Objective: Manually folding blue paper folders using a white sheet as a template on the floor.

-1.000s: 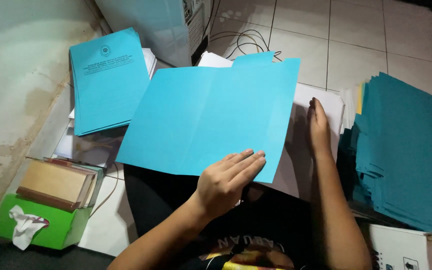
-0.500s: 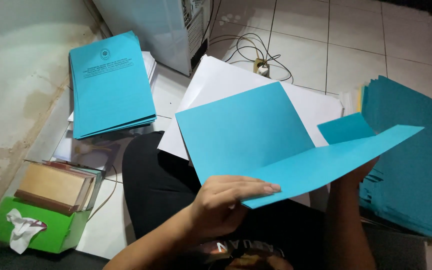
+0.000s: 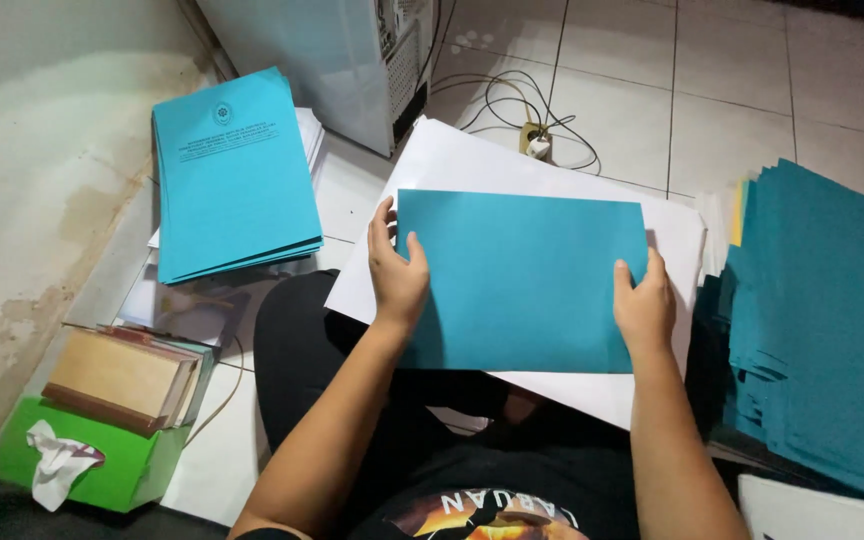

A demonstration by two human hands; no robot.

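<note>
Over the lap, both hands now hold the blue sheet (image 3: pixel 520 282) folded shut: left grip (image 3: pixel 397 272), right grip (image 3: pixel 642 305)

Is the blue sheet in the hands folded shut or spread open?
Folded shut: the blue paper sheet shows one flat rectangle, left hand and right hand gripping its side edges.

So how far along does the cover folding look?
Done, it seems: a stack of printed light-blue booklets lies on the floor at the left. In hand: the left hand and right hand each hold a side edge of a folded blue sheet, above large white paper. Left: a thick pile of blue sheets at the right looks unprocessed.
</note>
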